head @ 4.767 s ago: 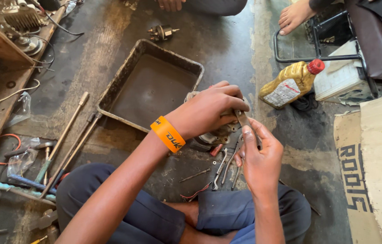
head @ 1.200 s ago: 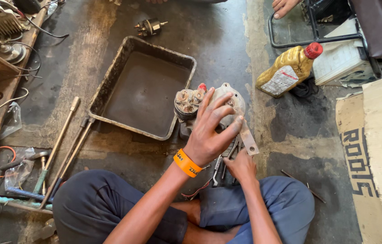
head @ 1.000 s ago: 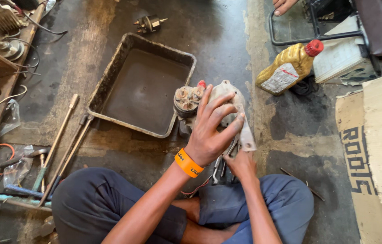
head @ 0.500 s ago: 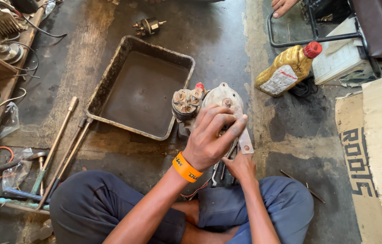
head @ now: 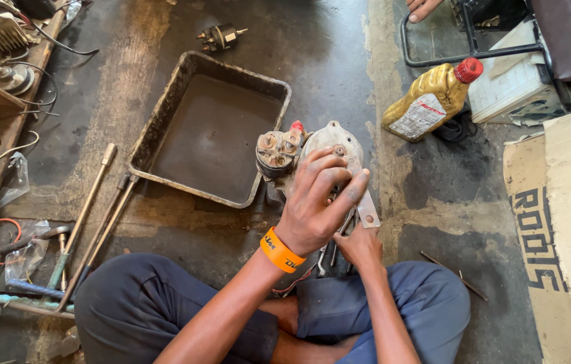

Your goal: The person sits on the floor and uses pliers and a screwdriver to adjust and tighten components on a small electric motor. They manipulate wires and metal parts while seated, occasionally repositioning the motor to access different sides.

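Bright daylight | soft shadows | sharp focus | slight edge distortion

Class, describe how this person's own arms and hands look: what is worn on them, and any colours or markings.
Both arms are bare, with no sleeves in view and no gloves. The left hand has an orange wristband with dark lettering around its wrist. The right hand wears nothing visible. No rings or watch can be made out.
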